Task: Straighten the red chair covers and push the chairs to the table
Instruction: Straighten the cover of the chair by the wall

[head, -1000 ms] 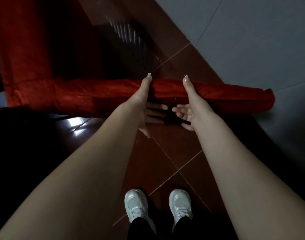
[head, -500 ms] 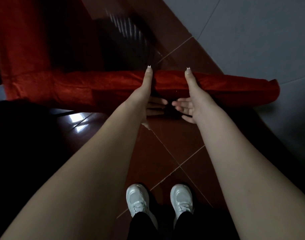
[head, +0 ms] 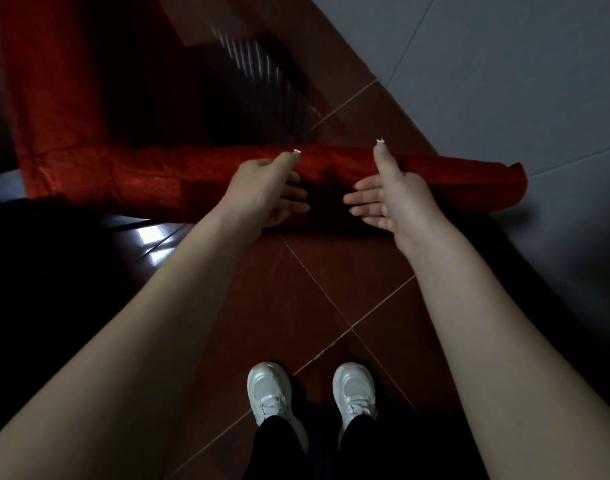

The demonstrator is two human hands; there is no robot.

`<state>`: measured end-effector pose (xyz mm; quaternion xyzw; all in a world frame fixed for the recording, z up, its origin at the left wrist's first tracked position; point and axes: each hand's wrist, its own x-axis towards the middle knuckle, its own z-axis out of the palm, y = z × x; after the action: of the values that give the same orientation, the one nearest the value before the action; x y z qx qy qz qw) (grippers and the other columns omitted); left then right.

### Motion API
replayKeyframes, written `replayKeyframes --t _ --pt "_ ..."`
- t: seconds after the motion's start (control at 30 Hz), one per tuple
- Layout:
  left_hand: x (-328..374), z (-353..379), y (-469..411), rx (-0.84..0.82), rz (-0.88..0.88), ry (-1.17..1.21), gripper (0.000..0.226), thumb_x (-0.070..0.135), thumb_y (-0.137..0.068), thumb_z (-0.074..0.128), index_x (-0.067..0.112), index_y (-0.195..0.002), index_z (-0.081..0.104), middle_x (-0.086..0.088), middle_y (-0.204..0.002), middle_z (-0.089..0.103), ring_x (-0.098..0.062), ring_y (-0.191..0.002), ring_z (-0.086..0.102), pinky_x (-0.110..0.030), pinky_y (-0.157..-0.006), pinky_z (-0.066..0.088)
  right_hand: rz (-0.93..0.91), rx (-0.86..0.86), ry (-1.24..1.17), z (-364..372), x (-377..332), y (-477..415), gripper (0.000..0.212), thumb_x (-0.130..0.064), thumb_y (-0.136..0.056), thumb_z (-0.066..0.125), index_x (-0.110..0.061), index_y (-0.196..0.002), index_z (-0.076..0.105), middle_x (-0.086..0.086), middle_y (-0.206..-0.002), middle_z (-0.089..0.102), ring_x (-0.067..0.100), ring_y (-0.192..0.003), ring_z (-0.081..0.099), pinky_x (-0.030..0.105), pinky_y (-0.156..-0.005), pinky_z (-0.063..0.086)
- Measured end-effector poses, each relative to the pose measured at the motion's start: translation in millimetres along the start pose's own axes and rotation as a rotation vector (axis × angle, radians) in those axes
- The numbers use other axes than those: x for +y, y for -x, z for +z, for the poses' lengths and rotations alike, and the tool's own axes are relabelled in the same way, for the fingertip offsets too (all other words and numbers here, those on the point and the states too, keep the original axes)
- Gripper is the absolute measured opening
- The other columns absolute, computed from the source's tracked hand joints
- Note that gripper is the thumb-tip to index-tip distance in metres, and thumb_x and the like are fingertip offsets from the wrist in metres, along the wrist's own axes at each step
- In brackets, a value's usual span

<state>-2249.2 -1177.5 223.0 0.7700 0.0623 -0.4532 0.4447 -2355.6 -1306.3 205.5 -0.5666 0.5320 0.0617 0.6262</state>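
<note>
Hands meet on a red chair cover (head: 469, 174): a person in black trousers and white shoes (head: 269, 389) stands on dark red floor tiles (head: 331, 271) directly behind a chair, both bare arms stretched out to the cover's top edge. The cover runs as a long red band from left to right in front of them. The left hand (head: 265, 192) lies against the near face of the cover, fingers straight and pointing to the right, thumb laid along the top edge. The right hand (head: 393, 199) mirrors it close by, fingers straight and pointing left, thumb reaching upright across the top of the cover. Neither hand closes around the fabric. Both are spread wide and rest on it, with a patch of shadowed cloth showing between the two sets of fingertips. The cover's right corner juts out over pale grey tiles (head: 504, 81), while its left part looks creased and catches some light. More red cloth (head: 54, 84) hangs in the upper left, and what it drapes cannot be made out in the dim room. Beyond the chair back the scene is deep in shadow, broken only by a streaked reflection (head: 248, 60) on the glossy floor.
</note>
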Motion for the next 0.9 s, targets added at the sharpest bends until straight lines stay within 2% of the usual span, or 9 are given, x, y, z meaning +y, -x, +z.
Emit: replayKeyframes --t 0.03,0.13,0.23,0.3,0.37,0.47,0.63,0.8,0.9 --pt "0 -2 -1 0.095 0.147 -0.142 0.027 0.040 -0.092 0.050 0.016 -0.087 0.061 -0.004 -0.084 0.072 -0.016 -0.068 0.070 -0.021 -0.053 0.044 -0.085 0.032 0.057 -2 -3 1 0.055 -0.065 -0.089 0.041 -0.015 -0.085 0.064 -0.004 -0.068 0.073 0.009 -0.061 0.069 0.027 -0.064 0.049" --pt "-3 -13 -4 0.385 0.610 -0.616 0.024 0.032 -0.091 0.052 0.014 -0.101 0.063 -0.003 -0.095 0.068 -0.018 -0.087 0.063 -0.025 -0.073 0.042 -0.395 0.172 0.299 -3 -6 -4 0.038 -0.055 -0.087 0.054 -0.018 -0.084 0.061 -0.005 -0.074 0.070 0.008 -0.069 0.065 0.023 -0.066 0.048" --pt "-3 -14 -21 0.392 0.822 -0.969 0.037 0.033 -0.093 0.049 0.010 -0.122 0.056 -0.011 -0.119 0.061 -0.029 -0.111 0.053 -0.034 -0.089 0.036 -0.693 0.309 0.683 -1 -5 -14 0.034 -0.045 -0.086 0.061 -0.015 -0.101 0.063 -0.001 -0.101 0.064 0.015 -0.097 0.056 0.020 -0.080 0.038" --pt "-5 -11 -35 0.310 0.801 -1.140 0.051 0.041 -0.095 0.044 0.013 -0.138 0.043 -0.011 -0.141 0.046 -0.029 -0.132 0.037 -0.043 -0.106 0.026 -0.812 0.311 0.891 3 -3 -23 0.044 -0.042 -0.088 0.060 -0.011 -0.119 0.060 0.005 -0.122 0.058 0.021 -0.117 0.046 0.025 -0.098 0.030" --pt "-12 -11 -47 0.230 0.756 -1.223 0.059 0.049 -0.096 0.038 0.016 -0.145 0.031 -0.010 -0.150 0.033 -0.027 -0.142 0.022 -0.046 -0.114 0.011 -0.817 0.258 0.989 7 -2 -31 0.053 -0.045 -0.090 0.056 -0.013 -0.132 0.052 0.004 -0.137 0.049 0.021 -0.131 0.037 0.030 -0.107 0.023" --pt "-25 -11 -53 0.272 0.779 -1.301 0.066 0.057 -0.094 0.030 0.016 -0.146 0.031 -0.009 -0.146 0.040 -0.026 -0.139 0.028 -0.044 -0.115 0.011 -0.778 0.212 1.102 12 6 -40 0.061 -0.052 -0.093 0.043 -0.016 -0.143 0.038 0.001 -0.147 0.040 0.018 -0.139 0.027 0.035 -0.114 0.011" --pt "-30 -12 -54 0.315 0.817 -1.329 0.077 0.064 -0.088 0.017 0.014 -0.145 0.033 -0.010 -0.145 0.041 -0.025 -0.138 0.032 -0.041 -0.113 0.014 -0.803 0.272 1.182 13 14 -45 0.065 -0.058 -0.093 0.032 -0.017 -0.143 0.036 0.000 -0.146 0.040 0.019 -0.135 0.034 0.036 -0.109 0.018" --pt "-32 -14 -55 0.333 0.844 -1.289 0.076 0.064 -0.089 0.020 0.012 -0.142 0.038 -0.009 -0.143 0.044 -0.025 -0.136 0.036 -0.040 -0.111 0.020 -0.786 0.353 1.182 23 18 -43 0.063 -0.059 -0.091 0.028 -0.017 -0.134 0.046 0.003 -0.137 0.050 0.022 -0.127 0.042 0.035 -0.105 0.020" --pt "-36 -13 -51 0.344 0.865 -1.244 0.069 0.060 -0.092 0.024 0.011 -0.136 0.046 -0.008 -0.136 0.052 -0.026 -0.130 0.043 -0.040 -0.105 0.026 -0.787 0.375 1.148 24 23 -39 0.060 -0.057 -0.092 0.033 -0.015 -0.131 0.049 0.005 -0.133 0.053 0.024 -0.125 0.044 0.037 -0.106 0.020"
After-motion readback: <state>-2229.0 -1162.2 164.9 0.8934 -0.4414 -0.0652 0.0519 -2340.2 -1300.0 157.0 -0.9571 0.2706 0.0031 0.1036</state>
